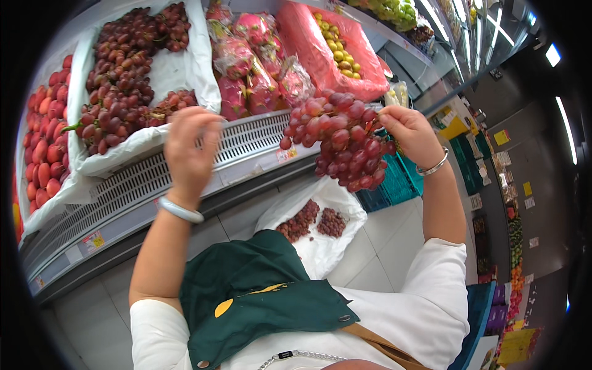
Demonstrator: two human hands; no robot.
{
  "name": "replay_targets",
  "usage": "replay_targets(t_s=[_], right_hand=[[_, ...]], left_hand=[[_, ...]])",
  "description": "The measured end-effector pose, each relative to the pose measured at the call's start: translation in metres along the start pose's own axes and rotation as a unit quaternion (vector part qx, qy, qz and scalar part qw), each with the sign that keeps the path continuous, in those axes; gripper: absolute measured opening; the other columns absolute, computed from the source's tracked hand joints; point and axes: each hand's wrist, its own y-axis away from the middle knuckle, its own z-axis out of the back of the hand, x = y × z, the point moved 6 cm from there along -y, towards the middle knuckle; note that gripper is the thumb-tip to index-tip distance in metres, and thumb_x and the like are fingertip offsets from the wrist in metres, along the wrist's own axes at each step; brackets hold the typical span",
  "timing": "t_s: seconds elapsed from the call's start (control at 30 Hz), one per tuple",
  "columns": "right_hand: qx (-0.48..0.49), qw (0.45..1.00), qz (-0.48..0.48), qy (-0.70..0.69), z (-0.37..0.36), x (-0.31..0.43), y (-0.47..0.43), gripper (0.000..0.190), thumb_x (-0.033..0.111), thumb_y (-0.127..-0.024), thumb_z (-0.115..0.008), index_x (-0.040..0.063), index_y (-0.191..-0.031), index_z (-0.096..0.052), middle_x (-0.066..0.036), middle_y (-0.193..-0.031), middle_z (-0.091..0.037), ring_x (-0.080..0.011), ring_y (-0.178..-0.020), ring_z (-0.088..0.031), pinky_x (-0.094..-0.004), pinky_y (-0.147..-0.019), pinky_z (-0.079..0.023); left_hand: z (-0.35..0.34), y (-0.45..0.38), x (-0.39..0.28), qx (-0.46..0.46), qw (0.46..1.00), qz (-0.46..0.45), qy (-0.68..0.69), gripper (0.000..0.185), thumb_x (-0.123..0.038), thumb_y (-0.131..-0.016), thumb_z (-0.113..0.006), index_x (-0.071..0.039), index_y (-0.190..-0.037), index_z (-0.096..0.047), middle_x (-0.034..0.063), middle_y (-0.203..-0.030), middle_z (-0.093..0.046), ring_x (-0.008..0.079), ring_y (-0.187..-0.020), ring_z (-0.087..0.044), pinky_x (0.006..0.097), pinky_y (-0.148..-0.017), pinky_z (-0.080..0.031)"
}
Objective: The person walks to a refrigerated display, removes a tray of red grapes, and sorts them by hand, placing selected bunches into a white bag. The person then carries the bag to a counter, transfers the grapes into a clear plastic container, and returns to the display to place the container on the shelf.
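Note:
A large bunch of red grapes (344, 138) hangs from my right hand (409, 132), whose thumb and fingers pinch its stem. My left hand (190, 148), blurred, is raised in front of the lined box of red grapes (118, 78), apart from the held bunch; its fingers look bent, and whether they hold anything small cannot be told. More grapes lie in that box, with part of its white lining (171, 69) bare. Below, on the floor, a second white-lined container (342, 247) holds loose red grapes and small bunches (331, 222), partly hidden by my green apron.
Red plums or similar fruit (46, 143) stand at the left. Wrapped dragon fruit (261, 60) and a pink-lined box (300, 37) of yellow-green fruit (340, 51) fill the shelf further right. A slotted shelf edge (249, 136) runs below. Teal crates (400, 178) stand beyond the grapes.

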Motion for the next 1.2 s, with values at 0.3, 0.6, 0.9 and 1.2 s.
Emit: replay_targets(t_s=[0.3,0.6,0.9,1.2], right_hand=[[0.028,0.985,0.125,0.118,-0.043,0.055,-0.001,0.023,0.023,-0.084,-0.051,0.005,-0.086,-0.064,-0.015,-0.077,-0.063,-0.0322,-0.077,-0.06,-0.04,-0.07,-0.047],[0.0,0.98,0.152,0.127,-0.029,0.049,0.01,0.022,0.024,-0.081,-0.05,0.009,-0.082,-0.066,-0.012,-0.076,-0.064,-0.0308,-0.078,-0.06,-0.0425,-0.072,-0.047],[0.019,0.979,0.176,0.099,-0.005,0.044,0.001,0.023,0.023,-0.084,-0.053,0.005,-0.092,-0.064,-0.013,-0.081,-0.063,-0.0274,-0.079,-0.06,-0.0359,-0.073,-0.046],[0.053,0.988,0.13,-0.066,0.022,0.093,-0.055,0.02,0.018,-0.09,-0.055,0.0,-0.095,-0.06,0.004,-0.081,-0.057,-0.0026,-0.076,-0.049,-0.0167,-0.068,-0.04]], left_hand=[[-0.092,-0.035,-0.078,0.313,0.947,0.063,-0.03,0.024,-0.017,-0.073,-0.069,-0.004,-0.09,-0.058,0.012,-0.088,-0.058,0.0284,-0.085,-0.057,0.0358,-0.076,-0.046],[-0.104,-0.047,-0.078,0.377,0.924,0.026,0.059,0.017,-0.001,-0.074,-0.06,0.0,-0.091,-0.056,0.0087,-0.087,-0.06,0.0165,-0.081,-0.06,0.0292,-0.071,-0.049],[-0.071,-0.047,-0.017,0.238,0.792,0.394,0.401,0.018,-0.007,-0.083,-0.05,-0.002,-0.098,-0.056,0.0041,-0.091,-0.06,0.0077,-0.073,-0.052,0.0204,-0.06,-0.043],[0.002,0.039,0.054,0.085,0.806,0.503,0.299,0.011,-0.015,-0.089,-0.048,-0.007,-0.086,-0.056,-0.0031,-0.069,-0.05,0.0038,-0.056,-0.04,0.0195,-0.05,-0.035]])
